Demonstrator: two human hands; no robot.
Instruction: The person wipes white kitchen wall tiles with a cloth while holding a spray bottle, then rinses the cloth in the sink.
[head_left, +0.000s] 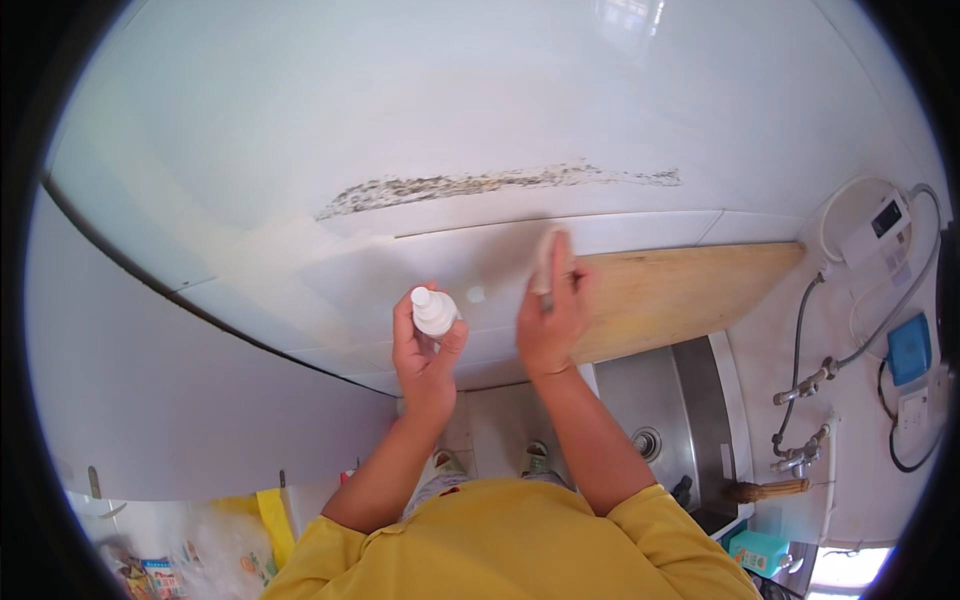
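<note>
My left hand (426, 349) is closed around a small white bottle (435, 312) with a white cap or nozzle, its top pointing up toward the camera. To its right, my right hand (556, 315) is blurred and holds a pale cloth or pad (553, 259) under its fingers, near the white wall panels; whether the pad touches them I cannot tell. Beyond both hands, a long band of dark, speckled stain (465, 184) runs across the white wall (450, 97), above a thin dark seam.
At the right are a wooden board (675, 292), a stainless steel sink (645, 390), metal taps (802, 390) with hoses, a blue box (909, 349) and a teal bottle (757, 553). A large pale panel (187, 375) stands left, with plastic bags (225, 551) below it.
</note>
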